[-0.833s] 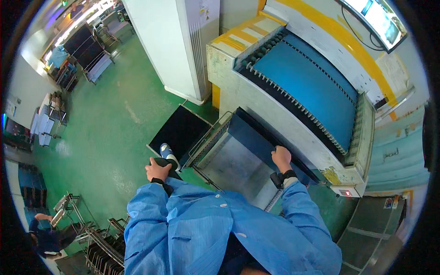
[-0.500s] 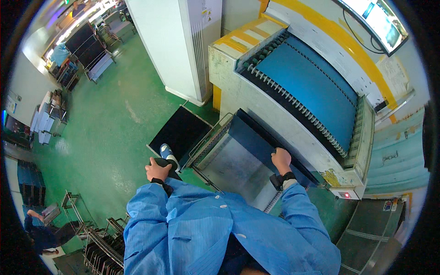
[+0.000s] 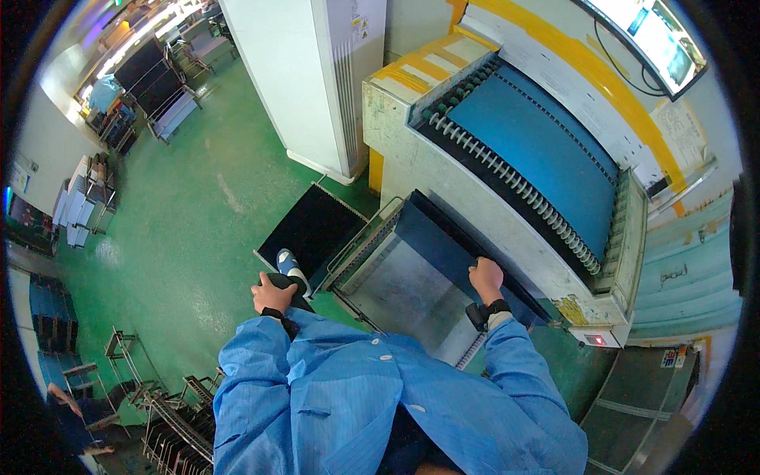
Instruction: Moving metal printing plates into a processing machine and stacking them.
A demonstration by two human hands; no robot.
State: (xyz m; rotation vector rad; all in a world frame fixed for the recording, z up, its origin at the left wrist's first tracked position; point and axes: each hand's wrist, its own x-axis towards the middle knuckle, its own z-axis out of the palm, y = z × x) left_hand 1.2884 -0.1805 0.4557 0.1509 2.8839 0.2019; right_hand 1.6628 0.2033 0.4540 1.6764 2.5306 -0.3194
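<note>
My left hand (image 3: 273,294) rests on my knee, its fingers curled round the dark trouser leg. Over a metal rack (image 3: 380,226) in front of me, my right hand (image 3: 485,280) is closed in a fist against dark blue panels (image 3: 434,241). What lies inside that fist, if anything, is hidden. The panels stand on edge along the rack's far side, beside the machine. A grey, flat surface (image 3: 404,285) shows inside the rack.
Beyond the rack stands a roller machine (image 3: 499,182) carrying a blue panel (image 3: 530,146). A screen (image 3: 649,39) hangs at upper right. Left of the rack lies a black panel frame (image 3: 313,226) near my shoe (image 3: 291,267). A white cabinet (image 3: 305,79) stands behind. Slotted racks (image 3: 178,435) occupy the lower left.
At the far lower left, another person has shifted lower beside the racks. Both my hands keep their places; the view has moved very slightly.
</note>
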